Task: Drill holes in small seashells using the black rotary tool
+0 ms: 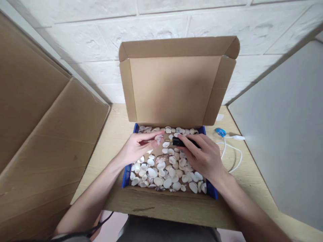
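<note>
My left hand [140, 144] pinches a small white seashell [158, 137] between thumb and fingers, above the open cardboard box. In my right hand [204, 151] is a black mini drill [177, 141], held like a pen. Its thin brass-coloured tip [168, 140] points left at the shell, with a small gap that I cannot judge exactly. Below both hands, many loose white seashells [167, 183] cover the bottom of the box. A brown, mottled spiral shell [162, 158] lies among them near the middle.
The box's raised lid [174, 90] stands behind, before a white brick wall [161, 23]. Blue strips [212, 191] line the box's sides. A white cable [238, 158] and a blue object [220, 132] lie to the right. A cardboard panel [83, 117] and a grey panel [282, 127] flank the table.
</note>
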